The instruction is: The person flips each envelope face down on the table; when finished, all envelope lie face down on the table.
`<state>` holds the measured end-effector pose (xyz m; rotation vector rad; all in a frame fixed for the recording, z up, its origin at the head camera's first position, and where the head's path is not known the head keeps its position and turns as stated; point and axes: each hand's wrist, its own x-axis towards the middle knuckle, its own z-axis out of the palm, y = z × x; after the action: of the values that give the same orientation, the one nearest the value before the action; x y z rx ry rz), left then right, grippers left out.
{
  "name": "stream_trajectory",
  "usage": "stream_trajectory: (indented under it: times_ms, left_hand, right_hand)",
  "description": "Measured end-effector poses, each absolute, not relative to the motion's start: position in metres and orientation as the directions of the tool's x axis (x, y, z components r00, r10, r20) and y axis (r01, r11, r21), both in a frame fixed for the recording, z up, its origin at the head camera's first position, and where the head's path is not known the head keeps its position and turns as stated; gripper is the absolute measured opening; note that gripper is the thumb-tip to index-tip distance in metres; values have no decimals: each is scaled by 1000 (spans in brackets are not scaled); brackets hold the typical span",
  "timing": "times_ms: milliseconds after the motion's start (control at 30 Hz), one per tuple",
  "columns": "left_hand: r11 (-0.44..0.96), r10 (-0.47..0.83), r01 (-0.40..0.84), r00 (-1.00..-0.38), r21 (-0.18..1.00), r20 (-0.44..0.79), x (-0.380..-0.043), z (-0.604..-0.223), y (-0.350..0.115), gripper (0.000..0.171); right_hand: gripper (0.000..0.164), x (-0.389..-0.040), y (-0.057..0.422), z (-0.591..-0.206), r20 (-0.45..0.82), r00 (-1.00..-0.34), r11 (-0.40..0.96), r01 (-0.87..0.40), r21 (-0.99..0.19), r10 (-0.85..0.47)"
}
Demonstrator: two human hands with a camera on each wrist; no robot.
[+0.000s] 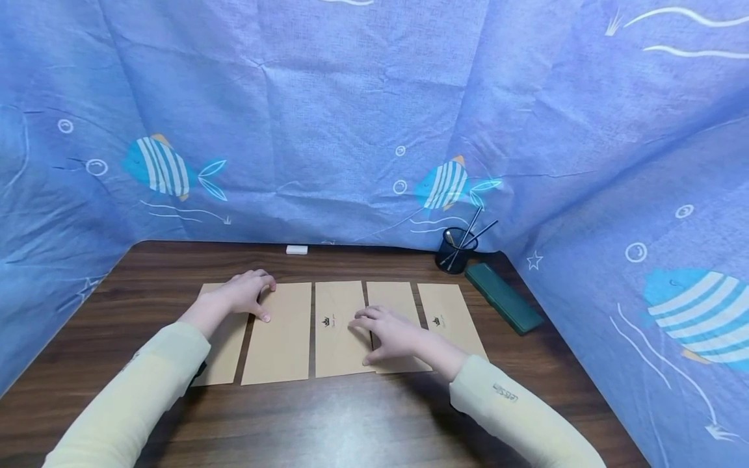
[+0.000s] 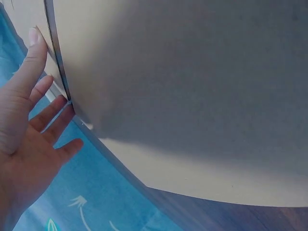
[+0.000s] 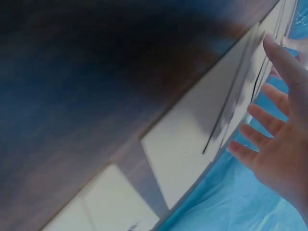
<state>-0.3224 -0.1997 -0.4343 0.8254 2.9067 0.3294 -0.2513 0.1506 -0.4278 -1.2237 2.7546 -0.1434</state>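
Several flat tan kraft-paper pieces lie side by side in a row on the wooden table. My left hand (image 1: pixel 242 294) is over the gap between the leftmost piece (image 1: pixel 225 354) and the second piece (image 1: pixel 283 338), thumb near the second's left edge. Its fingers are spread, with nothing gripped, in the left wrist view. My right hand (image 1: pixel 391 337) is over the meeting edges of the third piece (image 1: pixel 336 351), printed with a small black crown, and the fourth piece (image 1: pixel 398 296). The right fingers are loosely bent and apart. The fifth piece (image 1: pixel 453 305), also crown-printed, lies at the right end.
A black mesh pen cup (image 1: pixel 450 260) with several pens stands at the back right, and a dark green case (image 1: pixel 503 299) lies beside it. A small white block (image 1: pixel 296 249) sits at the back edge. Blue fish-print curtain (image 1: pixel 328 130) encloses the table (image 1: pixel 328 429).
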Motion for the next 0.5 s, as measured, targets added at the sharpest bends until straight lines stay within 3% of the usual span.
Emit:
stream_trajectory:
  times_ms: [333,500]
  left_hand:
    - [837,521,494,-851,236,-67,-325,-430,-198,61]
    - [832,508,490,-861,259,-5,-331,-427,-186,53]
  right_hand:
    - [72,-249,159,-437,-96,-676,680,-708,-191,-731]
    - [72,-247,158,-436,-121,-673,683,-708,-179,-730]
